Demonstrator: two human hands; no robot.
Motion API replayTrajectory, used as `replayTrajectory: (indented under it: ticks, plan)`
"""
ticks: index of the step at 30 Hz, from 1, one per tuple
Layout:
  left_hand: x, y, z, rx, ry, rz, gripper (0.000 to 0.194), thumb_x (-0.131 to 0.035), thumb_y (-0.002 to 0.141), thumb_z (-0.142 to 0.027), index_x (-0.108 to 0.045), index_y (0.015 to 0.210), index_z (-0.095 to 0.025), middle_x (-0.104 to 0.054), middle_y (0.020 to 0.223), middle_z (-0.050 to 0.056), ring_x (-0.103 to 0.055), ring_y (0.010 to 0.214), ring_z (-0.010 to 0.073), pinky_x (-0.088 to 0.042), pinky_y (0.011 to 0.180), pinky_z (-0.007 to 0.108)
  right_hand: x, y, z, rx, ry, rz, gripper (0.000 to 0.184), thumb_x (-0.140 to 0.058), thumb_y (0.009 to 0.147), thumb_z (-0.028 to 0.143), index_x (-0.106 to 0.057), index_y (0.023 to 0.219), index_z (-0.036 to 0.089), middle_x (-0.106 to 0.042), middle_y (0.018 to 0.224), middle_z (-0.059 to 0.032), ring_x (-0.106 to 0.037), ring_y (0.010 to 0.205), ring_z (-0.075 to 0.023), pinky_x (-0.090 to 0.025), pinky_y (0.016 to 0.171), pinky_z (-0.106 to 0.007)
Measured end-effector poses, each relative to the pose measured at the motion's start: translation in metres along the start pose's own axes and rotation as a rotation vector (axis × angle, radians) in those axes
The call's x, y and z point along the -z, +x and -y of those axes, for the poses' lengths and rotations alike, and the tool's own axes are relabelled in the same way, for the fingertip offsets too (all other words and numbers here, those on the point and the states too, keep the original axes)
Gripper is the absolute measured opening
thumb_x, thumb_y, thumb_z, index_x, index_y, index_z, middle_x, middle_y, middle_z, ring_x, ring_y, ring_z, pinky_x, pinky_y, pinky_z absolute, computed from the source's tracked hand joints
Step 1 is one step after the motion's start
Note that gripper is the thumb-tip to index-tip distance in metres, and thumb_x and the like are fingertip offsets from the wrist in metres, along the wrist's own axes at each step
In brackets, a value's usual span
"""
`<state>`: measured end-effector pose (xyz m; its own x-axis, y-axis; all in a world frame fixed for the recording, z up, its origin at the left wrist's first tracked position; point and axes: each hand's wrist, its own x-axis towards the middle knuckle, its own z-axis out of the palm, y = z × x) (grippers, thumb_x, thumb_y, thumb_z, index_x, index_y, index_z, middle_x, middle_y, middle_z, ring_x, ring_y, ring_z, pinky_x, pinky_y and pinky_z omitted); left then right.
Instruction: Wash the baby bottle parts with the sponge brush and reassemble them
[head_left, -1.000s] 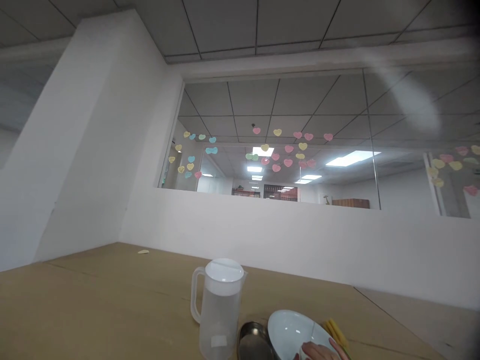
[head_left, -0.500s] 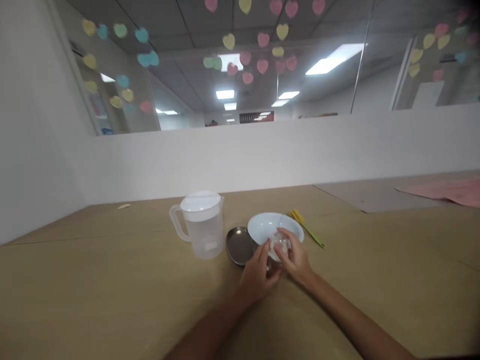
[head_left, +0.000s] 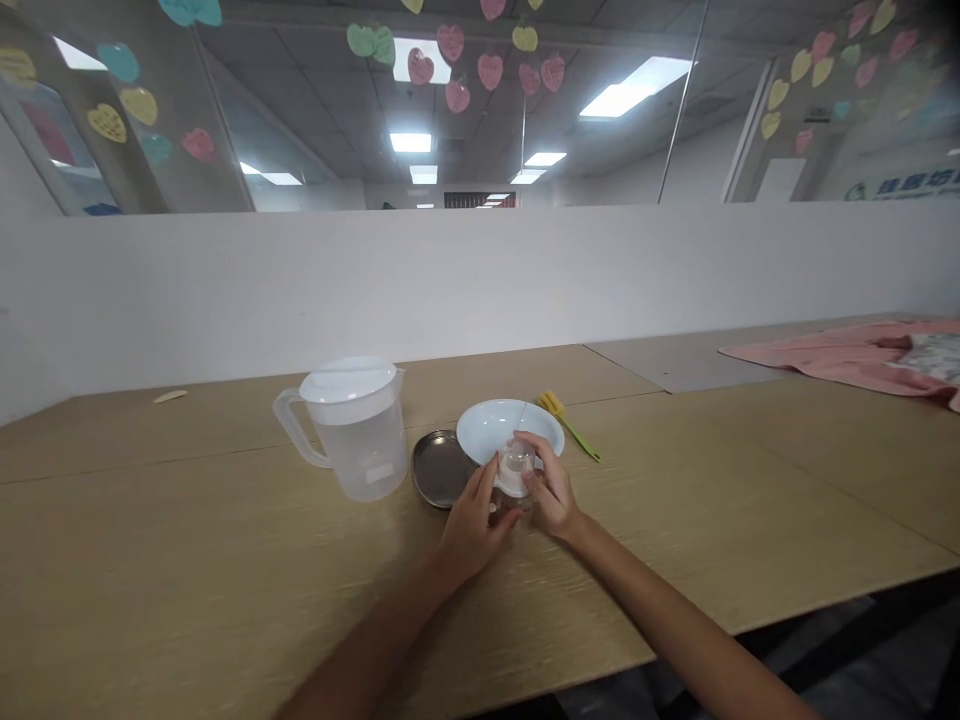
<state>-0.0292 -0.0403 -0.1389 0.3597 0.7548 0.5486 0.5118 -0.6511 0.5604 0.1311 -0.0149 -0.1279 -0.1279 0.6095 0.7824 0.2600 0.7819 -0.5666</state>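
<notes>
I am holding the little clear bottle (head_left: pixel 516 472) with both hands, low in front of the white bowl (head_left: pixel 491 420). My left hand (head_left: pixel 476 525) is curling around its left side and reaching under it. My right hand (head_left: pixel 551 490) is pinching its other side, with the thumb pressing near the white ring (head_left: pixel 512 486) and the fingers bending over the clear top. Half a second ago I was holding it much the same way. One second ago I was seeing only some fingers at the bottom of the view.

Now my view is pointing lower and more to the right, so the near edge of the table (head_left: pixel 225 560) is showing. Just behind my hands, the bowl is sitting beside the shiny metal dish (head_left: pixel 435 472). The big see-through jug (head_left: pixel 367 445) is standing to the left of the dish, with its white lid on. The brush (head_left: pixel 581 437) is lying to the right of the bowl, its yellow head pointing away from me.

Farther off, the pink cloth (head_left: pixel 832 358) is lying on the right, and I am seeing more of it than before. Past the white wall (head_left: pixel 450 285), paper hearts (head_left: pixel 490 71) are sticking to the window.
</notes>
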Motion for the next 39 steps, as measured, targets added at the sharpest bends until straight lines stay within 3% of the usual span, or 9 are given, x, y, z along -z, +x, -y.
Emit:
replayTrajectory:
  ticks: [9, 13, 21, 31, 39]
  plan:
    - [0.0, 0.001, -0.005, 0.021, -0.091, -0.03, 0.07, -0.058, 0.08, -0.026, -0.025, 0.141, -0.019, -0.046, 0.133, 0.014, -0.052, 0.112, 0.024, -0.051, 0.088, 0.038, 0.002, 0.0, 0.0, 0.095, -0.13, 0.01, 0.044, -0.038, 0.091, 0.038, -0.039, 0.129, 0.017, -0.055, 0.121, -0.0146, -0.056, 0.107, -0.025, -0.052, 0.08, -0.037]
    - [-0.005, 0.0, -0.001, 0.036, -0.08, -0.063, 0.075, -0.061, 0.075, -0.021, -0.026, 0.141, -0.021, -0.05, 0.129, 0.012, -0.056, 0.107, 0.0228, -0.051, 0.086, 0.037, 0.0, 0.001, -0.003, 0.14, -0.179, 0.022, 0.049, -0.048, 0.086, 0.039, -0.039, 0.129, 0.018, -0.056, 0.119, -0.0144, -0.058, 0.105, -0.0255, -0.053, 0.081, -0.037]
    - [-0.007, 0.001, -0.001, 0.076, -0.11, -0.07, 0.079, -0.062, 0.068, -0.015, -0.029, 0.14, -0.019, -0.051, 0.129, 0.013, -0.057, 0.103, 0.0218, -0.051, 0.086, 0.034, -0.006, -0.002, -0.005, 0.053, -0.251, -0.012, 0.052, -0.053, 0.083, 0.04, -0.04, 0.128, 0.017, -0.06, 0.115, -0.0136, -0.062, 0.097, -0.0243, -0.053, 0.081, -0.038]
    - [-0.002, -0.001, -0.005, 0.08, -0.153, -0.024, 0.079, -0.064, 0.07, -0.018, -0.027, 0.141, -0.02, -0.049, 0.131, 0.012, -0.057, 0.098, 0.0195, -0.05, 0.083, 0.032, -0.006, -0.001, 0.002, 0.104, -0.282, -0.009, 0.05, -0.05, 0.085, 0.04, -0.04, 0.128, 0.016, -0.06, 0.116, -0.0147, -0.061, 0.102, -0.025, -0.052, 0.085, -0.039]
    - [0.005, 0.006, -0.015, 0.157, -0.207, 0.021, 0.058, -0.065, 0.075, -0.026, -0.046, 0.13, -0.019, -0.063, 0.112, 0.007, -0.061, 0.074, 0.0137, -0.051, 0.067, 0.025, -0.004, -0.002, -0.003, 0.173, -0.319, -0.018, 0.051, -0.05, 0.085, 0.042, -0.04, 0.127, 0.016, -0.061, 0.11, -0.0137, -0.062, 0.096, -0.0251, -0.053, 0.079, -0.038]
